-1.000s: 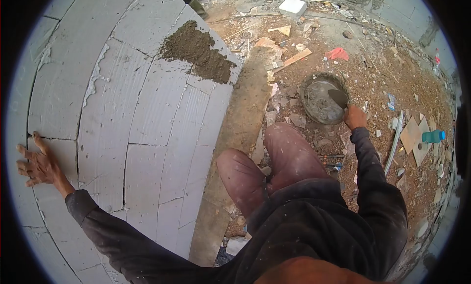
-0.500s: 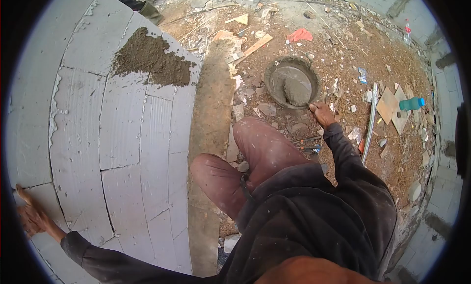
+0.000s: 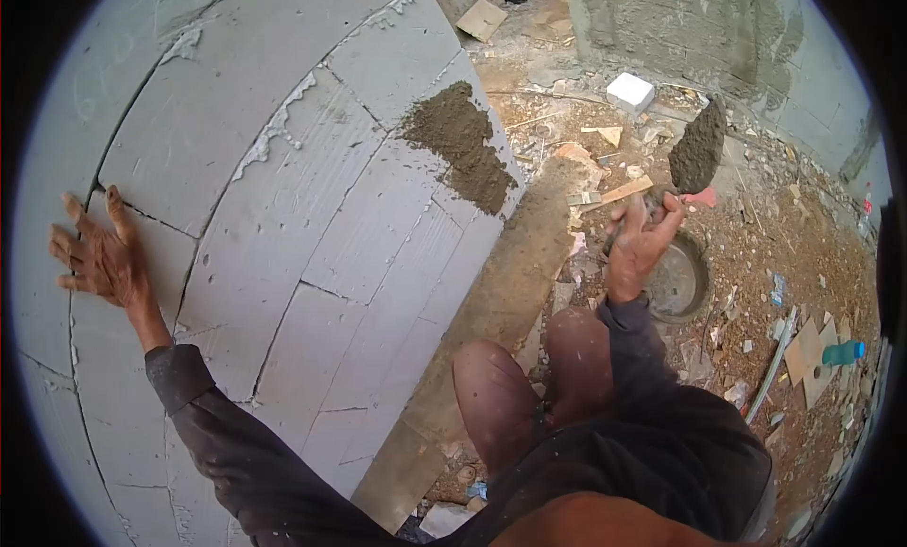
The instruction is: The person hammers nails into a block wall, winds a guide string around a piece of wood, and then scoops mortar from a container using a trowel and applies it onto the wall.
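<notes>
My left hand [image 3: 106,254] lies with fingers spread against the grey block wall [image 3: 274,226]. In my right hand [image 3: 642,240] I grip a trowel; its handle is mostly hidden by my fingers. A heap of wet mortar [image 3: 699,152] covers the blade, which is raised beyond my knuckles. Below and to the right of that hand stands a round mortar bucket [image 3: 701,281], partly behind my wrist. A rough patch of mortar [image 3: 461,148] clings to the wall near its edge, left of the trowel.
A board [image 3: 491,330] runs along the foot of the wall. Rubble and wood scraps litter the dirt floor. A white block [image 3: 631,92] lies at the back, and a teal bottle [image 3: 844,352] rests on the right. Another wall [image 3: 680,37] rises behind.
My right hand has lifted the mortar-laden trowel out of the bucket, up and toward the wall. My left hand appears higher on the wall, its fingers spread. The whole view has turned.
</notes>
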The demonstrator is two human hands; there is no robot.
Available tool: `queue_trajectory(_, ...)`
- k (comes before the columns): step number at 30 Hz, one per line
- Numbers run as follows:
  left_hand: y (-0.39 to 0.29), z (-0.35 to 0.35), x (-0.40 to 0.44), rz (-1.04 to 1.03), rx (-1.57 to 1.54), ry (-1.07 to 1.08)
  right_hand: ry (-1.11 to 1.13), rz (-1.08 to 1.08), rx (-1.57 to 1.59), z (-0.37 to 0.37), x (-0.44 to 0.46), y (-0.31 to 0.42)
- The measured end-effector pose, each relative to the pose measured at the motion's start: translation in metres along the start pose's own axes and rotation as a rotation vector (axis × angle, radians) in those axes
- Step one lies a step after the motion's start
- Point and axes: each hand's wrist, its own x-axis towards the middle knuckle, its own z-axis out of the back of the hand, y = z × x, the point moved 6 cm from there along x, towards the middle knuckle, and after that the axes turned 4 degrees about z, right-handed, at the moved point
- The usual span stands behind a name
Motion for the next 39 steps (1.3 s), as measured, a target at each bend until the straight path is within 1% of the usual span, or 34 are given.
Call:
queue_trajectory(1,0.0,0.001,0.0,0.005,-0.022,-0.003,-0.058,0.032,0.043,-0.041,-0.001,-0.014)
queue_trajectory(2,0.001,0.002,0.0,0.011,-0.016,-0.01,-0.103,0.146,0.027,-0.086,-0.003,-0.024)
queue_trajectory(3,0.002,0.002,0.0,0.011,-0.028,-0.017,-0.223,0.183,-0.231,-0.128,-0.007,-0.049)
queue_trajectory(4,0.002,0.003,-0.001,0.008,-0.043,-0.014,-0.182,0.156,-0.382,-0.178,-0.018,-0.067)
queue_trajectory(5,0.002,0.005,-0.001,0.011,-0.067,-0.019,0.016,0.054,-0.536,-0.223,-0.039,-0.06)
queue_trajectory(6,0.002,0.006,-0.001,0.01,-0.078,-0.011,0.372,0.038,-0.514,-0.256,-0.059,-0.045)
queue_trajectory(7,0.003,0.005,0.0,0.0,-0.088,-0.027,0.551,0.146,-0.207,-0.283,-0.088,-0.045)
queue_trajectory(8,0.003,0.004,-0.001,-0.009,-0.097,-0.038,0.724,0.078,0.005,-0.279,-0.12,0.004)
queue_trajectory(9,0.007,0.001,-0.002,0.002,-0.088,-0.028,0.793,0.04,0.099,-0.26,-0.141,0.046)
queue_trajectory(10,0.011,-0.002,-0.004,-0.004,-0.101,-0.011,0.862,0.0,0.194,-0.242,-0.16,0.07)
queue_trajectory(12,0.015,-0.006,-0.004,0.034,-0.105,0.035,0.982,-0.065,0.088,-0.19,-0.175,0.07)
queue_trajectory(13,0.004,-0.018,-0.007,0.002,-0.107,0.043,0.991,-0.087,-0.083,-0.137,-0.166,0.043)
queue_trajectory(14,0.01,-0.021,-0.007,-0.013,-0.075,0.043,1.022,-0.084,-0.236,-0.086,-0.157,0.013)
queue_trajectory(16,0.015,-0.026,-0.012,-0.038,-0.007,0.057,1.076,-0.057,-0.594,0.009,-0.12,-0.018)
queue_trajectory(18,0.01,-0.027,-0.013,-0.065,0.071,0.077,1.006,-0.121,-0.867,0.107,-0.083,-0.033)
queue_trajectory(19,0.009,-0.025,-0.013,-0.068,0.105,0.086,0.965,-0.147,-1.06,0.152,-0.063,-0.029)
queue_trajectory(21,0.006,-0.025,-0.013,-0.076,0.158,0.107,0.869,-0.159,-1.302,0.226,-0.024,-0.019)
queue_trajectory(23,0.007,-0.024,-0.012,-0.07,0.199,0.131,0.699,-0.16,-1.543,0.27,0.008,-0.013)
queue_trajectory(24,0.007,-0.024,-0.01,-0.067,0.211,0.142,0.671,-0.148,-1.614,0.285,0.02,-0.023)
queue_trajectory(25,0.006,-0.023,-0.01,-0.063,0.219,0.149,0.639,-0.133,-1.683,0.299,0.031,-0.044)
queue_trajectory(27,0.011,-0.017,-0.007,-0.037,0.243,0.158,0.668,-0.119,-1.783,0.323,0.044,-0.117)
queue_trajectory(29,0.015,-0.015,-0.007,-0.023,0.258,0.169,0.778,-0.091,-1.629,0.344,0.04,-0.22)
queue_trajectory(30,0.018,-0.015,-0.006,-0.011,0.26,0.173,0.773,-0.082,-1.622,0.351,0.036,-0.244)
queue_trajectory(32,0.018,-0.018,-0.001,-0.051,0.254,0.154,0.729,-0.078,-1.323,0.354,0.02,-0.269)
queue_trajectory(33,0.019,-0.018,-0.002,-0.067,0.267,0.148,0.743,-0.747,-1.038,0.344,0.016,-0.22)
queue_trajectory(34,0.018,-0.017,-0.006,-0.077,0.28,0.142,0.746,-0.741,-1.043,0.345,0.014,-0.19)
queue_trajectory(36,0.018,-0.016,-0.006,-0.066,0.278,0.127,0.536,-0.9,-0.717,0.363,-0.002,-0.158)
queue_trajectory(37,0.015,-0.016,-0.006,-0.062,0.271,0.112,0.526,-0.902,-0.72,0.367,-0.011,-0.148)
queue_trajectory(39,0.006,-0.008,-0.005,-0.043,0.232,0.135,0.49,-0.823,-0.777,0.373,-0.018,-0.13)
